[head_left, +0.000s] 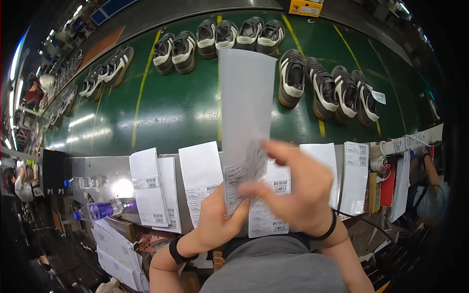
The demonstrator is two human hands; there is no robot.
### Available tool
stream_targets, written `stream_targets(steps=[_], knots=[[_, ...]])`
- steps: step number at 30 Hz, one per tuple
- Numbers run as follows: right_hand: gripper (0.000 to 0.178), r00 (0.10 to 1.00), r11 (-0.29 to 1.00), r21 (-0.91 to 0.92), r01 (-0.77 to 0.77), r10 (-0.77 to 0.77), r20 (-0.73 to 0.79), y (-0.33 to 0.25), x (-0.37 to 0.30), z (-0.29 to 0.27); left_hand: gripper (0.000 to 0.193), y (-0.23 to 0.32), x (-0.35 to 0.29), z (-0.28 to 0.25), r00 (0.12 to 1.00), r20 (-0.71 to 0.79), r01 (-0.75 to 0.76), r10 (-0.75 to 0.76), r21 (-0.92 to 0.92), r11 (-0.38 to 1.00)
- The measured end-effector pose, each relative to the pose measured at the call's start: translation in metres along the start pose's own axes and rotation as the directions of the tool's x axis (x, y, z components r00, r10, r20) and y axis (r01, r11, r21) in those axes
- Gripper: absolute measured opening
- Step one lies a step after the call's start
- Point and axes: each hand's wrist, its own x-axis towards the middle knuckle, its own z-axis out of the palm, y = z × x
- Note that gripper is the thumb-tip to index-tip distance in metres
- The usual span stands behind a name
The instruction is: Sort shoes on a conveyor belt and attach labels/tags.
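Note:
My left hand (pixel 215 212) pinches the lower end of a long white label sheet (pixel 246 102) between thumb and fingers. The sheet stands up over the green conveyor, its upper part blank and its lower part printed with barcode labels. My right hand (pixel 303 188), blurred by motion, is at the sheet's right edge. Its thumb and index finger are apart across the printed part, and its other fingers are partly hidden. Beneath my hands, another label sheet (pixel 268 222) lies on the metal ledge.
Several dark shoes with white stripes (pixel 292 78) stand on the green conveyor belt (pixel 181 107) beyond the ledge. One far-right shoe carries a white tag (pixel 378 96). More label sheets (pixel 199 166) line the ledge. Plastic bottles (pixel 100 210) lie at left; an orange-yellow box (pixel 306 7) is at the back.

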Motion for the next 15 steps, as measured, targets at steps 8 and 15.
stream_targets(steps=[8,15], knots=[[0.023,0.922,0.884,-0.415,0.213,-0.322,-0.213,-0.044,-0.029,0.011,0.032,0.005,-0.008,0.032,0.965,-0.044,-0.26,0.259,-0.025,0.965],[0.018,0.941,0.942,-0.226,0.248,-0.29,-0.175,-0.037,-0.022,-0.006,0.031,-0.006,-0.024,0.025,0.92,-0.011,-0.385,0.392,0.159,0.909]])
